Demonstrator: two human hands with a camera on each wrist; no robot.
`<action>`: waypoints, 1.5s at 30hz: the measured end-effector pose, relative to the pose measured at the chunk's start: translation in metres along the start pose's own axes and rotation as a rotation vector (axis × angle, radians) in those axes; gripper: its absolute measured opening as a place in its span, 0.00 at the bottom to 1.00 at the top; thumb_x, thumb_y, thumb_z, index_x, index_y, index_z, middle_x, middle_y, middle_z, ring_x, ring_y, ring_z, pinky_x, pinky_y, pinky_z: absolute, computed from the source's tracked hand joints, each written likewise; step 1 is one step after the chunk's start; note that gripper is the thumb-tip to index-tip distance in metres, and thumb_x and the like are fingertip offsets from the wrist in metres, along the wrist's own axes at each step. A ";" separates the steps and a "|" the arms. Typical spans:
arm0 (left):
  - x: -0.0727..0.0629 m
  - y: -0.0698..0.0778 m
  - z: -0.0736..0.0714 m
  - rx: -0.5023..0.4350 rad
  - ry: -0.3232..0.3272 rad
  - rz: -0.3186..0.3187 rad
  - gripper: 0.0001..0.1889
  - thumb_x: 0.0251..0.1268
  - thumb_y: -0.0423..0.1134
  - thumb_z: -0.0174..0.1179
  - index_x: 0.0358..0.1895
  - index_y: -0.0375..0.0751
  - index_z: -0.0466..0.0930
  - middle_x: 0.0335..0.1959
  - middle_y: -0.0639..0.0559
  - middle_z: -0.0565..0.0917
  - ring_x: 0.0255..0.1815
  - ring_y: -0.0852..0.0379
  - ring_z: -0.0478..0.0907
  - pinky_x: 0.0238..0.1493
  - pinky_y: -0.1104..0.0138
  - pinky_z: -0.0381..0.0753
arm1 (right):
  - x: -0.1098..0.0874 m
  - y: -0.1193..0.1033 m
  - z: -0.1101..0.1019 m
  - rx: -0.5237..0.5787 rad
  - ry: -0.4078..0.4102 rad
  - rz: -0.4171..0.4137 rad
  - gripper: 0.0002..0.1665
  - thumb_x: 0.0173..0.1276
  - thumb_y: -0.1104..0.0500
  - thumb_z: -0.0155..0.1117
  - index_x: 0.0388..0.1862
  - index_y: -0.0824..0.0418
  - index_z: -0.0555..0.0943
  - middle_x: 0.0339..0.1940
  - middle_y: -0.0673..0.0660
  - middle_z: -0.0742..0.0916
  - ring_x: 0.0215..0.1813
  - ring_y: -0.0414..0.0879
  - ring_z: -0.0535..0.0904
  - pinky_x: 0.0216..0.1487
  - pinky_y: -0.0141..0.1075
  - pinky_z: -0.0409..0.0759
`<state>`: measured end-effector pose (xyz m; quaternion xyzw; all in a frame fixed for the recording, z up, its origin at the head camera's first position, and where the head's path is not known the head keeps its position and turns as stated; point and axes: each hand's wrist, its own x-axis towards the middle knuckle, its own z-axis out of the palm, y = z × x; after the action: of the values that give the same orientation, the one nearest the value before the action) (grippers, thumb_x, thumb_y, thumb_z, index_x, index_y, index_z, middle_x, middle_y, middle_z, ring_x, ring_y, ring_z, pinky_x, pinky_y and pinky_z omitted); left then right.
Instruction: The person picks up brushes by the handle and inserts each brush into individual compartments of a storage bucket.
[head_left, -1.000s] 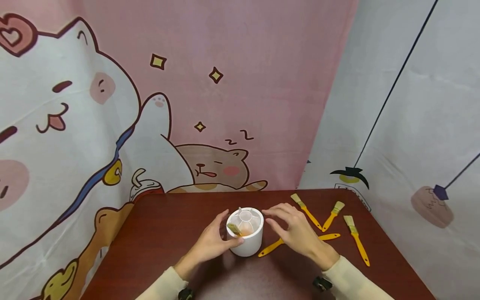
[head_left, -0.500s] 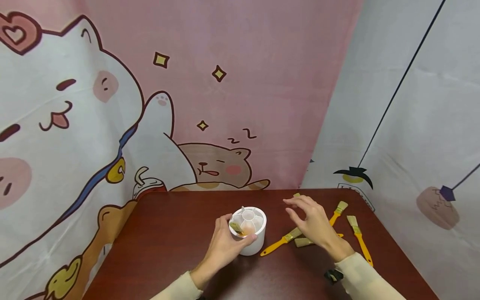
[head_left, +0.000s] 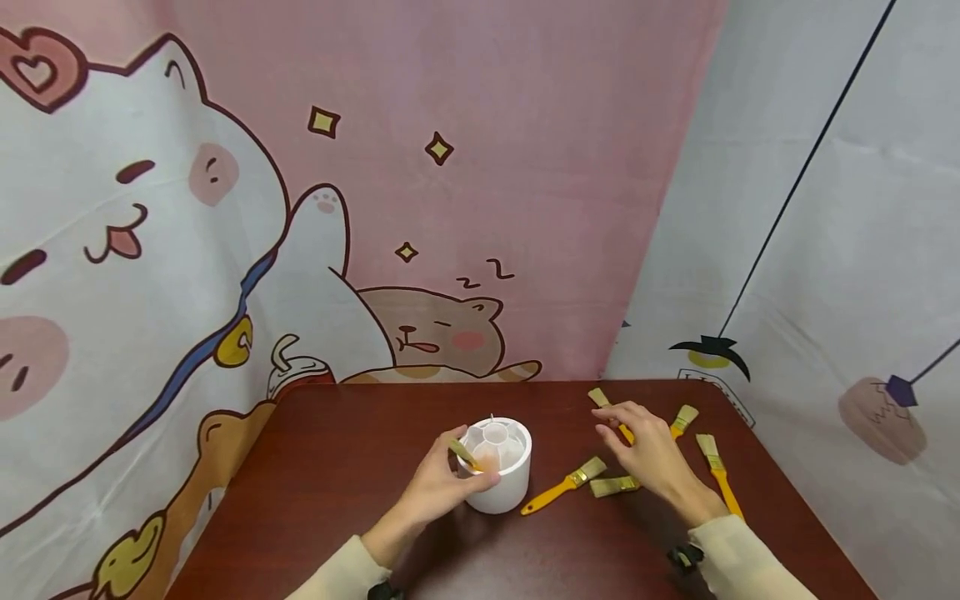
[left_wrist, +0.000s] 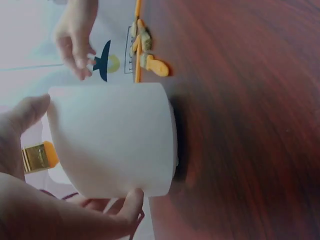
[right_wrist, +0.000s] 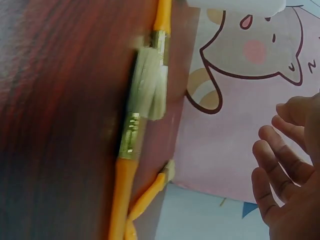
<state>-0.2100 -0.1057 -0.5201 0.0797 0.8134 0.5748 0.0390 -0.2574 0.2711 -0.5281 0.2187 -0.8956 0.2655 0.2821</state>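
Note:
My left hand (head_left: 437, 482) grips the side of a white round brush holder (head_left: 498, 492), thumb on the near side and fingers around the far side. Inside the holder is a clear divided insert (head_left: 495, 433). One paintbrush (head_left: 462, 452) stands bristles up and leaning in it; the left wrist view shows its metal ferrule (left_wrist: 36, 156) above the rim. My right hand (head_left: 647, 450) hovers over the brushes on the right, fingers loosely bent and nothing in them. Nearest below it lies a paintbrush (head_left: 615, 485), its yellow handle hidden by the hand in the head view.
Another yellow-handled paintbrush (head_left: 562, 490) lies right of the holder. Further paintbrushes lie at the back (head_left: 599, 397), at the right (head_left: 684, 417) and near the right edge (head_left: 716, 467) of the dark red table (head_left: 337, 450). Printed cloth (head_left: 562, 208) hangs behind.
My right hand has moved right, away from the holder to above the brushes. The left hand keeps its hold on the holder. The brush inside leans a little differently.

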 end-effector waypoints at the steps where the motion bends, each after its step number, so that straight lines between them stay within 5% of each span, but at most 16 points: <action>1: 0.001 -0.001 -0.002 -0.035 -0.031 -0.009 0.55 0.63 0.45 0.87 0.89 0.30 0.65 0.79 0.32 0.81 0.73 0.39 0.86 0.75 0.43 0.86 | -0.002 0.001 0.001 0.001 -0.014 0.009 0.19 0.71 0.65 0.87 0.59 0.58 0.96 0.51 0.54 0.96 0.45 0.47 0.89 0.47 0.45 0.93; 7: 0.009 -0.003 -0.010 -0.140 -0.124 -0.044 0.56 0.68 0.39 0.84 0.93 0.33 0.60 0.85 0.31 0.78 0.81 0.36 0.81 0.83 0.38 0.78 | -0.013 0.002 0.006 0.000 -0.124 0.033 0.17 0.73 0.65 0.86 0.58 0.56 0.96 0.52 0.52 0.96 0.51 0.52 0.94 0.51 0.51 0.95; 13: 0.011 -0.003 -0.011 -0.198 -0.143 -0.050 0.54 0.69 0.34 0.79 0.94 0.34 0.58 0.92 0.32 0.69 0.89 0.30 0.72 0.91 0.34 0.68 | -0.022 -0.004 0.015 0.011 -0.240 0.024 0.15 0.73 0.65 0.86 0.56 0.55 0.97 0.45 0.47 0.93 0.42 0.37 0.89 0.41 0.33 0.90; 17: 0.007 -0.002 -0.008 -0.163 -0.093 -0.044 0.55 0.69 0.37 0.81 0.94 0.33 0.58 0.91 0.28 0.69 0.90 0.27 0.71 0.90 0.32 0.69 | -0.025 -0.013 0.021 0.019 -0.328 0.017 0.13 0.74 0.65 0.85 0.54 0.57 0.97 0.40 0.46 0.89 0.39 0.34 0.87 0.38 0.29 0.86; 23: -0.005 0.004 0.003 0.000 0.080 -0.033 0.59 0.60 0.50 0.89 0.90 0.33 0.65 0.89 0.31 0.72 0.90 0.30 0.70 0.90 0.30 0.67 | -0.026 -0.028 0.032 0.000 -0.448 0.036 0.10 0.77 0.60 0.83 0.54 0.60 0.97 0.40 0.50 0.88 0.38 0.36 0.84 0.39 0.32 0.86; 27: -0.008 0.007 0.011 0.076 0.144 -0.008 0.60 0.56 0.54 0.91 0.86 0.32 0.68 0.83 0.31 0.78 0.83 0.32 0.78 0.86 0.32 0.73 | -0.025 -0.035 0.039 -0.022 -0.444 0.017 0.07 0.77 0.61 0.83 0.50 0.60 0.97 0.39 0.51 0.88 0.37 0.35 0.83 0.38 0.33 0.87; 33: -0.008 0.008 0.015 0.096 0.152 0.010 0.58 0.54 0.53 0.92 0.84 0.31 0.70 0.78 0.32 0.82 0.78 0.36 0.83 0.83 0.37 0.77 | -0.023 -0.040 0.048 -0.054 -0.403 -0.013 0.01 0.75 0.61 0.84 0.43 0.56 0.97 0.39 0.50 0.88 0.39 0.40 0.87 0.40 0.37 0.92; 45: -0.008 0.005 0.008 0.074 0.124 -0.012 0.56 0.57 0.53 0.91 0.85 0.37 0.72 0.79 0.35 0.82 0.78 0.38 0.83 0.81 0.39 0.79 | -0.015 -0.045 0.061 -0.068 -0.336 0.178 0.11 0.65 0.64 0.92 0.38 0.58 0.93 0.36 0.52 0.86 0.36 0.40 0.81 0.37 0.36 0.87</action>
<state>-0.2001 -0.0980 -0.5187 0.0405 0.8355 0.5480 -0.0112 -0.2461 0.2041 -0.5643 0.1703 -0.9543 0.2190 0.1113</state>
